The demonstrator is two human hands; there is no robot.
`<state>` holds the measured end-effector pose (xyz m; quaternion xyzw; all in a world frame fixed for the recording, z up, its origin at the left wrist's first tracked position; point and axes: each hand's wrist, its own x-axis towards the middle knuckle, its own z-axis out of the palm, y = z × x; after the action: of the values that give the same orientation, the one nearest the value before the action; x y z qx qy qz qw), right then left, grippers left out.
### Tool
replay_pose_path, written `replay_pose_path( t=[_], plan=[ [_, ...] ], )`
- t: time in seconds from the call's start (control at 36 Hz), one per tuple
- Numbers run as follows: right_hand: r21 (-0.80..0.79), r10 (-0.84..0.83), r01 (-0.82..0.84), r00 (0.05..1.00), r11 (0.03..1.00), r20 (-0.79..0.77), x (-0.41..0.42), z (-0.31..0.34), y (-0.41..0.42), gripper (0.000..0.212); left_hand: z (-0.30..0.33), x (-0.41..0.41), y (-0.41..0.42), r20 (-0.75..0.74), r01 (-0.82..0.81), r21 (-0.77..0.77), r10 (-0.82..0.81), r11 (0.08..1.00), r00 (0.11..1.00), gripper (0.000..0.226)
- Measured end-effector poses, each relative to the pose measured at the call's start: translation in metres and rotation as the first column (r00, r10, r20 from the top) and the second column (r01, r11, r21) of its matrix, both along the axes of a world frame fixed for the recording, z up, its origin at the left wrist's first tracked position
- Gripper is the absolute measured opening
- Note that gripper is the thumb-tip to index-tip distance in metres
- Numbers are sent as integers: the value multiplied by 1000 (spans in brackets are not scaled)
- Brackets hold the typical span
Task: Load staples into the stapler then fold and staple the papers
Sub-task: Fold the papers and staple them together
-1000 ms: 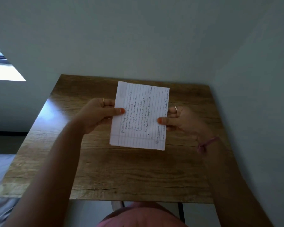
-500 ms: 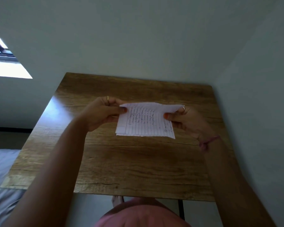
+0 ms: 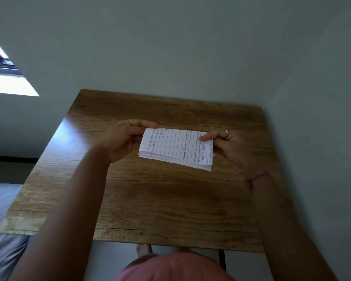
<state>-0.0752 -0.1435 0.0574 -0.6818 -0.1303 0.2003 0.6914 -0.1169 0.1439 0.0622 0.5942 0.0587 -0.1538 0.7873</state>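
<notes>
Papers (image 3: 175, 148) now folded in half.

I see a wooden tabletop (image 3: 160, 199) filling the middle of the frame, its brown grain running left to right with a few dark crack-like lines across it. Its far edge sits against the pale wall in the upper centre, and its right edge runs close along the wall on the right. A glare of light falls on its left edge. A dark leg shows under the near edge, lower right.
</notes>
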Motion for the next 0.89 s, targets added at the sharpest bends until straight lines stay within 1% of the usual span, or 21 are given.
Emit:
replay_pose_path(
  t=[0.08,0.11,0.17,0.19,0.25,0.28,0.31,0.33,0.42,0.47,0.56,0.67,0.81,0.89],
  plan=[
    [-16,-10,11,998,1000,63,-1,0,2,43,-1,2,-1,-14,-49,-53,49,997,999,19],
    [-13,-22,23,997,1000,79,-1,1,3,43,-2,3,-2,-21,-70,-106,68,992,997,19],
    [10,-71,70,992,997,105,0,2,5,44,-4,4,-7,-27,-96,-274,92,957,995,22],
    [23,-105,103,987,994,118,2,2,7,43,-6,3,-11,-34,-118,-375,114,920,993,25],
    [42,-172,168,974,985,144,6,4,10,40,-13,-1,-23,-99,-192,-563,165,804,981,30],
    [44,-203,198,966,979,158,8,4,12,39,-17,-4,-31,-146,-226,-619,172,752,974,31],
    [39,-232,228,957,973,175,10,4,14,38,-20,-8,-40,-180,-237,-638,157,733,971,32],
    [27,-258,258,946,966,197,12,4,16,39,-24,-12,-50,-196,-221,-625,123,748,973,35],
    [-12,-313,332,902,943,297,16,5,21,36,-27,-23,-78,-170,-74,-512,-17,856,985,42],
    [-42,-334,378,860,925,384,18,4,24,34,-23,-26,-93,-153,-39,-480,-40,876,987,40],
    [-72,-337,424,802,903,493,20,4,26,32,-14,-25,-104,-164,-129,-488,54,863,985,34],
    [-105,-291,439,736,892,611,20,4,26,24,-7,-18,-108,-248,-276,-468,175,839,953,33],
    [-87,-255,428,675,899,692,17,4,27,24,-4,-17,-110,-290,-343,-471,224,813,930,32],
    [-114,-212,426,644,898,735,18,2,24,24,-5,-17,-113,-314,-366,-468,236,804,920,31]
  ],
)
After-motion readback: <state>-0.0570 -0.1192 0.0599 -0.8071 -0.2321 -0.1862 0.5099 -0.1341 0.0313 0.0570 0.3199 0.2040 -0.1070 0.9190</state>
